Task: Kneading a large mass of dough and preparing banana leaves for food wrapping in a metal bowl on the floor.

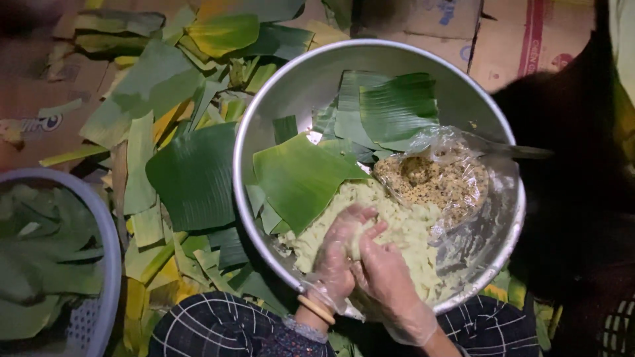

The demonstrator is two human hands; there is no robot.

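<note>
A large metal bowl (291, 73) holds a mass of pale yellow-green dough (403, 228), several cut banana leaves (301, 175) and a clear plastic bag of crumbly speckled filling (430, 182). Both my hands wear thin clear plastic gloves and meet at the bowl's near edge. My left hand (337, 254) cups a lump of the dough. My right hand (390, 281) presses against that same lump from the right. A tan band sits on my left wrist.
Cut banana leaves (192, 175) lie scattered over flattened cardboard (503, 33) to the left of the bowl. A pale plastic basket (99, 264) with leaves stands at the lower left. A spoon handle (522, 152) sticks out over the bowl's right rim. Something dark fills the right side.
</note>
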